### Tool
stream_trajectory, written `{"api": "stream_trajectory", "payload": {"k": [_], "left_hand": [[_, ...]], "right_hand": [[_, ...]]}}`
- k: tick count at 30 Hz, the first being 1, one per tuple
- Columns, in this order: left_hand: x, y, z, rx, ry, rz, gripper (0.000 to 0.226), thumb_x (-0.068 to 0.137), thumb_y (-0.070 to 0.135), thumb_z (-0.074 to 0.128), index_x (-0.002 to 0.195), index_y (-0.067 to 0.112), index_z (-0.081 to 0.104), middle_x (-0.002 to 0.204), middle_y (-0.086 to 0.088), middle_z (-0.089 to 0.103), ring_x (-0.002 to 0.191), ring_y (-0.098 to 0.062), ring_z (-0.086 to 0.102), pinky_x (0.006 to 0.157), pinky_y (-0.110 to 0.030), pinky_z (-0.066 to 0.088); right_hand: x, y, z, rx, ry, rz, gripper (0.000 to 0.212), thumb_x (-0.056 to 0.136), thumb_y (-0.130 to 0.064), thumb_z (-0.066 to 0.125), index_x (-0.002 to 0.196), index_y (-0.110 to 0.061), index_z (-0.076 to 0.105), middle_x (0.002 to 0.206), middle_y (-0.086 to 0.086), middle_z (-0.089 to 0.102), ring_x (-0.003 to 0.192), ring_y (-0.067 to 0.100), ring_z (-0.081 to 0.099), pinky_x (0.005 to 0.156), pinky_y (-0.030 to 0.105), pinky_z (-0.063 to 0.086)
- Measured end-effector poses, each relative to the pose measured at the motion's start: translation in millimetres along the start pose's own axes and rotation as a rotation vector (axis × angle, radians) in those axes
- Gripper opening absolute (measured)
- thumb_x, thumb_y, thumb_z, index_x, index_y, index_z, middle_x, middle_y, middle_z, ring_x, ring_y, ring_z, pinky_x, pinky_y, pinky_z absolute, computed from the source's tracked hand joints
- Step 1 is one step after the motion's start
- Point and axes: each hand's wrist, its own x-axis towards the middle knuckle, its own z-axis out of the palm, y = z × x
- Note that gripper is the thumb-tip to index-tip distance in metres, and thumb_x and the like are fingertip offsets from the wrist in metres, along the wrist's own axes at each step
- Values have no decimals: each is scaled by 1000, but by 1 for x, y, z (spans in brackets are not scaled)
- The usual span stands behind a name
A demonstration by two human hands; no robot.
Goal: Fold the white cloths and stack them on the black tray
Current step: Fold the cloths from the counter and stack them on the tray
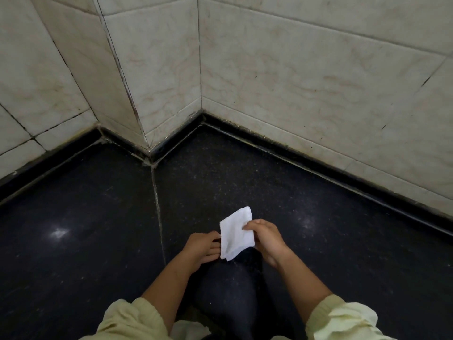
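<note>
Head cam, looking down: both hands low centre of frame, w/ one cloth [236,233] between them. It's white, small, folded to a rough rectangle and tilted, top corner leaning right and away from the person. L hand [201,249] comes in from the left, fingers [213,246] curled, tips on the cloth's left edge, grasping it there w/ thumb on top. R hand [266,238] is on the opposite side, thumb and forefinger pinching the right edge near its upper half, other fingers curled in behind. So both sets of fingers are clamped on the cloth, neither released. Cloth is held up off the floor [85,229], just over a knee [230,290] in dark fabric. Its bottom corner droops loose, layers slightly offset there. Whether it touches the knee, can't tell.

Forearms bare, pale yellow sleeves [127,320] bunched at both elbows in the btm corners of frame. A white scrap [188,330] peeks out at the btm edge by the left sleeve; too little showing to say what it is.

Around them: the floor is black, speckled, glossy, w/ light spots reflecting. A grey grout line [158,204] runs from the wall corner toward the person, left of the hands. Beige marbled tile walls [306,69] step round a corner beyond, w/ a black skirting strip [318,158] along the base, well apart from the hands.
</note>
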Motion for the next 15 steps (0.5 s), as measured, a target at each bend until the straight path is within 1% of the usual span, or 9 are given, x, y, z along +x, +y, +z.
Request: {"api": "stream_trajectory", "payload": {"k": [2,5,7,9,10,12,15], "left_hand": [[-1,1,2,-106,-116,-74,31,87,23,64,112,4,64,110,-16,69,97,-27,69,76,-34,58],[-5,-2,13,-226,-210,-153,38,83,25,69,114,5,62,114,-18,68,100,-31,69,86,-43,56],[-7,-5,24,-247,-231,-142,38,82,22,68,116,6,63,114,-14,69,100,-28,68,81,-40,57],[-7,-7,34,-270,-224,-126,35,83,15,65,116,5,63,109,-12,70,96,-24,67,75,-36,56],[-9,-8,40,-266,-227,-120,31,83,12,64,113,5,64,105,-10,71,93,-23,66,74,-35,55],[-14,-6,52,-222,-262,-118,27,82,7,62,109,8,65,101,-8,71,91,-22,65,76,-35,55],[-22,-3,69,-124,-344,-82,31,82,5,62,111,16,68,109,-6,71,102,-23,65,85,-38,54]], "right_hand": [[-5,-5,-2,79,-44,-4,20,78,-9,65,96,-2,60,95,17,70,87,28,67,76,38,54],[-16,-10,-11,173,-56,-21,19,81,-6,62,98,0,61,99,19,71,89,29,68,78,38,54],[-24,-11,-21,198,-37,-33,14,81,-2,60,94,-1,60,91,16,70,82,25,68,68,33,56],[-35,-10,-35,196,6,-26,15,79,1,59,94,-2,58,86,14,70,76,24,68,59,31,54],[-40,-7,-43,202,34,-22,20,78,2,60,97,-2,58,88,15,70,76,24,68,58,31,53],[-51,-1,-61,228,97,-18,31,76,4,61,107,0,58,97,17,71,80,27,69,61,32,54],[-69,10,-84,260,173,-13,43,74,5,62,116,-3,57,108,18,70,89,30,69,65,35,57]]}}
